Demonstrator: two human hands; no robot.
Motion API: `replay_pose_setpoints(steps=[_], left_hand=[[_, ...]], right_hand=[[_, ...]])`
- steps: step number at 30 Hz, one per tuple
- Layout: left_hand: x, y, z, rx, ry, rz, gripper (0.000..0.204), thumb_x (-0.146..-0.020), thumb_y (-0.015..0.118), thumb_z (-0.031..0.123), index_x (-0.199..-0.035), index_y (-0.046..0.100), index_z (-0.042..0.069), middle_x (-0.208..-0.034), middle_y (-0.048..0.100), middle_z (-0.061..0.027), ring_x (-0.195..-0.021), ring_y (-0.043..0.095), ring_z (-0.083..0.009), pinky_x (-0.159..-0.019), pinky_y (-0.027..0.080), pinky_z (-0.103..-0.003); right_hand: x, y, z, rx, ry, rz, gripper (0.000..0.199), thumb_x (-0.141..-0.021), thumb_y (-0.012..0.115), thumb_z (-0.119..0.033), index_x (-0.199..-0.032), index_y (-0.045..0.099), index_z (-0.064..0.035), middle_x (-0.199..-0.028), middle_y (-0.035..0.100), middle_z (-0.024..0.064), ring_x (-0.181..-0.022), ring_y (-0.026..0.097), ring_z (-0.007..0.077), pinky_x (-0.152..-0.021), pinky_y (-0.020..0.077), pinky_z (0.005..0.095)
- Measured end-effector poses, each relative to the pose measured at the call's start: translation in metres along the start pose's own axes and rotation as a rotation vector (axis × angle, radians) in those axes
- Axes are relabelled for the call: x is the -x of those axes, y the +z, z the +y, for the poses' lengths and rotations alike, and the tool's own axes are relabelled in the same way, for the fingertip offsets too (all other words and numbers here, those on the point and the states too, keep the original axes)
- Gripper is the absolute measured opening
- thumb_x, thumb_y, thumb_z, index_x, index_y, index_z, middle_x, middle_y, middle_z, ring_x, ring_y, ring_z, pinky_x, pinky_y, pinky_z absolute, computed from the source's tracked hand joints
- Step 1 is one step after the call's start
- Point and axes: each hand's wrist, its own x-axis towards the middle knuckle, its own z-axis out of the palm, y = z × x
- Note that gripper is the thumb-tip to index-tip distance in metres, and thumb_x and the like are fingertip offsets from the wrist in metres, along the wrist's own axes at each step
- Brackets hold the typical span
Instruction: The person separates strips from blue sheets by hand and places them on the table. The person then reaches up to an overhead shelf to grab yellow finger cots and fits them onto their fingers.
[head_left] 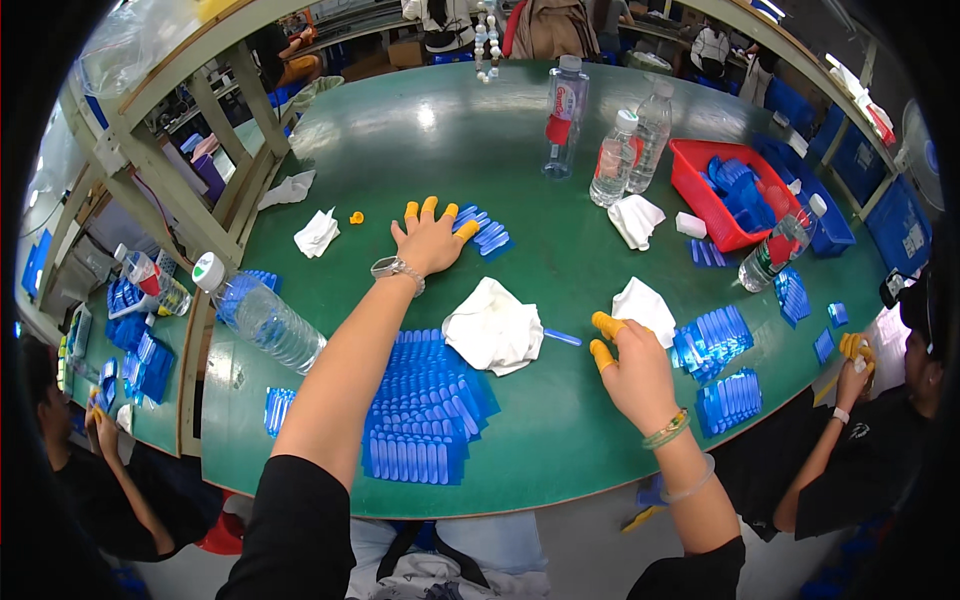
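My left hand [430, 250], with yellow finger cots on its fingertips, reaches to the middle of the table. Its fingers are spread, and the thumb and a fingertip touch a small pile of blue film sheets [492, 238] bearing rows of narrow strips. My right hand [638, 375] also has yellow finger cots. Its thumb and forefinger stand apart with nothing seen between them, beside a white cloth [645, 308]. Between my hands lie another crumpled white cloth [492, 325] and one loose blue strip [563, 337]. Overlapping blue strip sheets [425, 400] spread in front of me, partly behind my left forearm.
Further blue strip sheets [712, 340] lie right of my right hand. A red bin [690, 180] of blue pieces stands at the far right, near water bottles [612, 165]. A large bottle [265, 315] leans at left. Co-workers sit on both sides; one hand [853, 370] shows at right.
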Motion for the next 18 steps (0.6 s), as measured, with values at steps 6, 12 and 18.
replay_pose_setpoints(steps=[6,12,18], left_hand=[[0.03,0.007,0.024,-0.046,0.278,0.077,0.057,-0.092,0.04,0.052,-0.131,0.05,0.012,-0.145,0.029,-0.0188,-0.134,0.021,-0.0416,-0.105,0.011,-0.062],[0.058,0.007,0.064,-0.039,0.358,-0.075,0.055,-0.09,0.047,0.047,-0.114,0.06,-0.001,-0.135,0.042,-0.0197,-0.127,0.032,-0.0402,-0.103,0.017,-0.061],[0.082,0.004,0.083,-0.056,0.402,-0.082,0.064,-0.086,0.052,0.052,-0.122,0.055,-0.001,-0.135,0.043,-0.0209,-0.126,0.034,-0.0397,-0.105,0.02,-0.054]], right_hand=[[-0.025,0.012,0.009,-0.13,-0.006,0.058,0.026,-0.078,0.065,-0.011,-0.102,0.063,-0.0008,-0.092,0.06,0.0147,-0.086,0.057,0.0339,-0.076,0.0471,0.0413],[-0.054,0.035,0.014,0.098,0.04,0.06,0.048,-0.072,0.072,-0.034,-0.107,0.063,-0.0034,-0.113,0.056,0.0086,-0.112,0.045,0.03,-0.092,0.0267,0.0419],[-0.049,0.033,0.02,0.103,0.003,0.023,0.062,-0.071,0.073,-0.044,-0.116,0.06,-0.003,-0.122,0.053,0.0113,-0.112,0.045,0.0306,-0.093,0.0259,0.0421]])
